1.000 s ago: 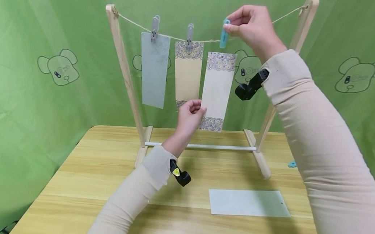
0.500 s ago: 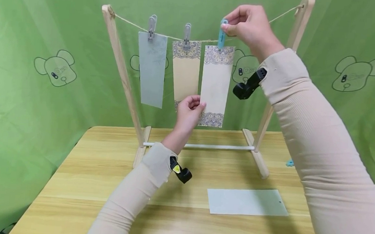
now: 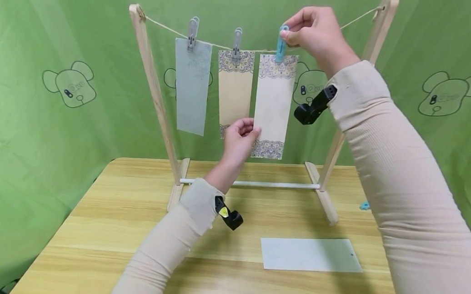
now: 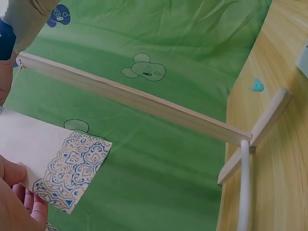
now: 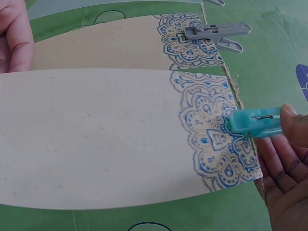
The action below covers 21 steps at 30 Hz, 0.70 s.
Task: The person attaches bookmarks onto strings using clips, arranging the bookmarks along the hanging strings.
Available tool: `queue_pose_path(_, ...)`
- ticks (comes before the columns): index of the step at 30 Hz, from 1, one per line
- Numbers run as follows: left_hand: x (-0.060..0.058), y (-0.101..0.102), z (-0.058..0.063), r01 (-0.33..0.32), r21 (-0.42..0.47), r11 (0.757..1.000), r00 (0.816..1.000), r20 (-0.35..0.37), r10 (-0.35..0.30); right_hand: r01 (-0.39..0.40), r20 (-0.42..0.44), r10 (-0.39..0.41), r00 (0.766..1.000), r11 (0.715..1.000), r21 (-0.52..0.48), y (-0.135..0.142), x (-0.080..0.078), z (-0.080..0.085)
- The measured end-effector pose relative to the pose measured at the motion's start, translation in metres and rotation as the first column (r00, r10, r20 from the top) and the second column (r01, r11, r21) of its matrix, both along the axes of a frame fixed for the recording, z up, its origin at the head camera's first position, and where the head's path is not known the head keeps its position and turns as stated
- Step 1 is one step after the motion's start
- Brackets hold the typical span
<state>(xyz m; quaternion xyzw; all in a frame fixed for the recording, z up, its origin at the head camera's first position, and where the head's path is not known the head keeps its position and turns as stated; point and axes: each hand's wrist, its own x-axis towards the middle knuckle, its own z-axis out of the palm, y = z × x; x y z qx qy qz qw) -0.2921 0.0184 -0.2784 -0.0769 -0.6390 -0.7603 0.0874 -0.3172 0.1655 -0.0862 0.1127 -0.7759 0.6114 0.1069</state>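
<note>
My right hand (image 3: 315, 34) pinches a teal clothespin (image 3: 281, 45) between thumb and fingers. In the right wrist view the clothespin (image 5: 255, 121) sits over the patterned top edge of a white card (image 5: 106, 139), right at the twine. Lower down, my left hand (image 3: 239, 140) holds that white card (image 3: 272, 104) by its left edge, thumb in front. The left wrist view shows the card's patterned lower end (image 4: 72, 168) beside the thumb. To the left, grey clothespins (image 3: 236, 44) hold a tan patterned card (image 3: 234, 94) and a pale blue card (image 3: 191, 89) on the twine (image 3: 167, 28).
The twine runs between two wooden posts (image 3: 153, 86) of a stand with a white crossbar (image 3: 274, 184). A pale card with a small hole (image 3: 310, 254) lies on the wooden table (image 3: 102, 229). Another teal clothespin (image 3: 364, 205) lies at the right. Green cloth hangs behind.
The white card has risen to the twine, and its top edge now meets the teal clothespin, which was above it. My left hand has moved up slightly; my right hand has stayed nearly still.
</note>
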Motion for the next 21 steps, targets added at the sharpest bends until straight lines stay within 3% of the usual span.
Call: queue_pose_path(21, 0.0031, 0.0028, 0.0076, 0.011, 0.024, 1.000, 0.999, 0.034, -0.012, -0.010, 0.052, 0.011, 0.999, 1.000, -0.026, 0.0010, -0.0026, -0.0001)
